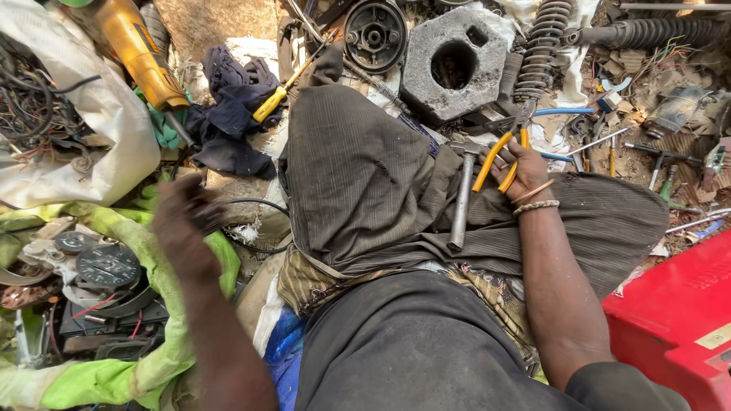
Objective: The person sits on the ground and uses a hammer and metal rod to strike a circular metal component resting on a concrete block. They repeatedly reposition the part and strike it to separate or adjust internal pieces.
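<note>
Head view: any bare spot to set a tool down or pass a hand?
Only the dark striped cloth over the lap, between the left hand and the hammer. Right hand grips orange-handled pliers. Crowded elsewhere: springs and metal block above, gauges left, red case right.

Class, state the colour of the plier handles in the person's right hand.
Orange-yellow handles on the pliers, held by the right hand; head view.

right wrist [535, 199]: two bracelets, one beaded, one thin band | arms: bare | legs: dark striped trousers [365, 183] | torso: dark shirt [426, 350]
</note>
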